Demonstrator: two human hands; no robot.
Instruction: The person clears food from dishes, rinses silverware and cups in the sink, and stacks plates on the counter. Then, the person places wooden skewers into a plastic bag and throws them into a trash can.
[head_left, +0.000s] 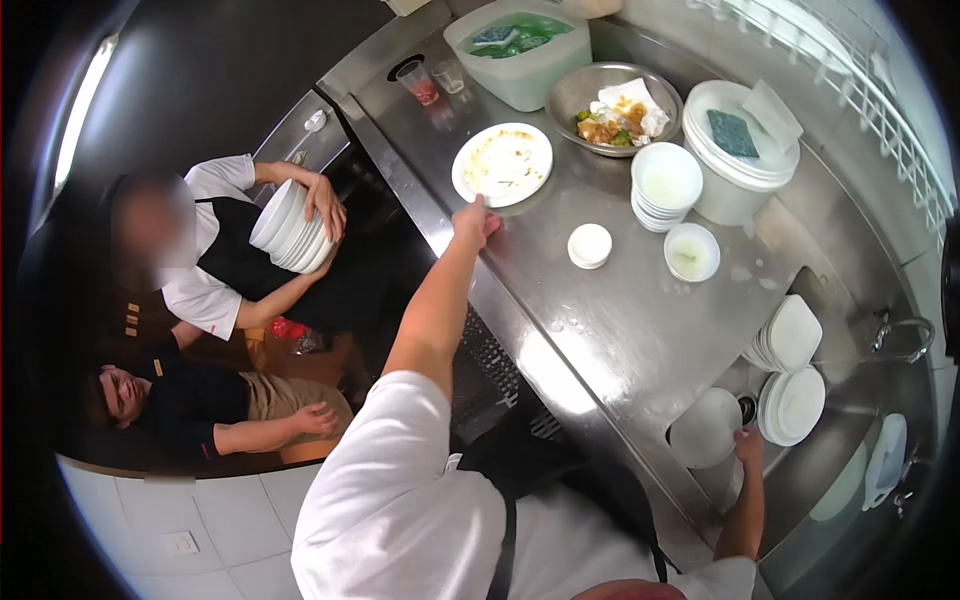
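Observation:
My left hand [475, 224] grips the near rim of a white plate [502, 164] smeared with orange and green food scraps, on or just above the steel counter. My right hand [748, 446] is down at the sink, fingers closed, between a round plate [704, 428] and a stack of round white plates [792, 405]. Whether it holds either one cannot be made out. A stack of squarish white dishes [786, 335] stands beside them. A small white cup [590, 246], a stack of white bowls [666, 188] and a single bowl [692, 252] sit on the counter.
A steel bowl [560, 98] of food waste, a tub of green liquid [518, 75], two glasses and a white bucket [735, 195] with a sponge line the back. A faucet [905, 350] rises by the sink. Across the counter, one person carries stacked bowls [290, 228]; another stands nearby.

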